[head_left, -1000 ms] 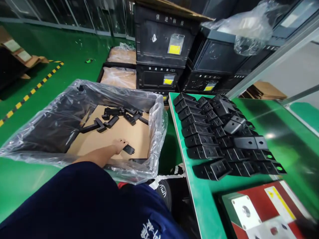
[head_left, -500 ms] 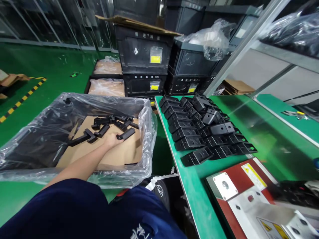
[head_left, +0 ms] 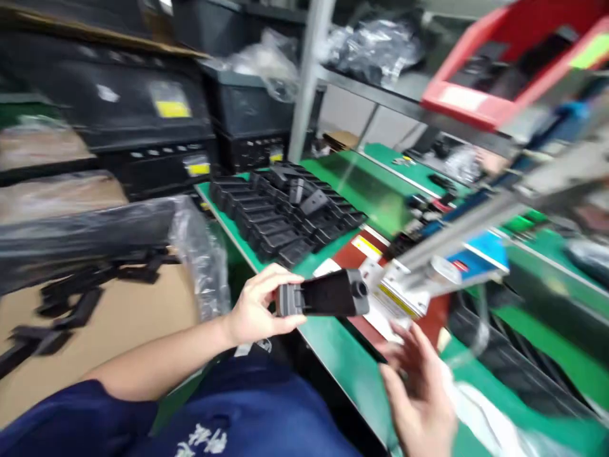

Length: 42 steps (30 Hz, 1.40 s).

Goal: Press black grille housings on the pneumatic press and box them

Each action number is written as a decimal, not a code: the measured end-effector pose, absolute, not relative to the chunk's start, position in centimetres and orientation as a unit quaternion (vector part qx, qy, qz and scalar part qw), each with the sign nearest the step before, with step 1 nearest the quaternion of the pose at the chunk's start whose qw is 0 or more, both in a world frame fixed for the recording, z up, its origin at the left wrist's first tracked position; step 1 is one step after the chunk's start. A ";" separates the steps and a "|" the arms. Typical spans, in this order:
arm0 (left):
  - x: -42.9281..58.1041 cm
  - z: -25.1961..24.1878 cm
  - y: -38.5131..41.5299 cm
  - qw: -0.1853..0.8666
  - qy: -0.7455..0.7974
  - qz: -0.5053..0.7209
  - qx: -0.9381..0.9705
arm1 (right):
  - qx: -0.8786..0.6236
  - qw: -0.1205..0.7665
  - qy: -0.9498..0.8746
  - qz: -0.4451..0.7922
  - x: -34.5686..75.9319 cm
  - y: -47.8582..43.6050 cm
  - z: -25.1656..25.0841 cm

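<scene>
My left hand [head_left: 264, 304] grips a black plastic housing [head_left: 333, 295] by its near end, thumb below and fingers above. The part lies lengthwise, its hollow side toward me and a round hole at the far end. My right hand [head_left: 421, 387] is to the right of it, apart from the part, fingers spread with nothing in them and slightly blurred. Behind the held part, rows of similar black housings [head_left: 271, 219] stand on the green bench [head_left: 333, 355], a few lying on top. More black parts [head_left: 78, 311] rest on cardboard inside a plastic-lined bin at the left.
A red-and-silver bench machine [head_left: 380, 317] sits just past the hands, with a metal arm sloping up to the right. A red bin [head_left: 466, 98] hangs over the bench. Dark stacked crates [head_left: 137, 120] stand behind the lined bin [head_left: 202, 254].
My view has swung right, from the lined bin toward the bench. My left hand has lifted a black housing out of the bin, and my right hand has come into view.
</scene>
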<state>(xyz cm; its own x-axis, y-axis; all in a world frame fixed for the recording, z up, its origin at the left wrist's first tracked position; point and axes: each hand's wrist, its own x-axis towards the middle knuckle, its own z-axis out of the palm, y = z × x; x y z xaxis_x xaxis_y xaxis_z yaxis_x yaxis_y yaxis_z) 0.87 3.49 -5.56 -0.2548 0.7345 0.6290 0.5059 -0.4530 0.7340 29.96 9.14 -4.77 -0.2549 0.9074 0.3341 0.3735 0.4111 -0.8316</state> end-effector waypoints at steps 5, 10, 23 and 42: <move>8.6 -6.7 6.0 0.386 0.353 0.547 0.654 | -0.348 0.440 -0.722 0.406 29.8 7.2 -5.0; 11.3 -7.9 6.5 0.551 0.323 0.528 0.559 | -0.381 0.481 -0.666 0.425 31.7 6.3 -5.1; 11.6 -7.4 7.3 0.557 0.325 0.503 0.576 | -0.437 0.549 -0.534 0.471 32.0 6.4 -6.7; 14.8 -2.2 8.5 0.689 0.305 0.429 0.498 | -0.389 0.517 -0.405 0.646 32.4 6.7 -6.7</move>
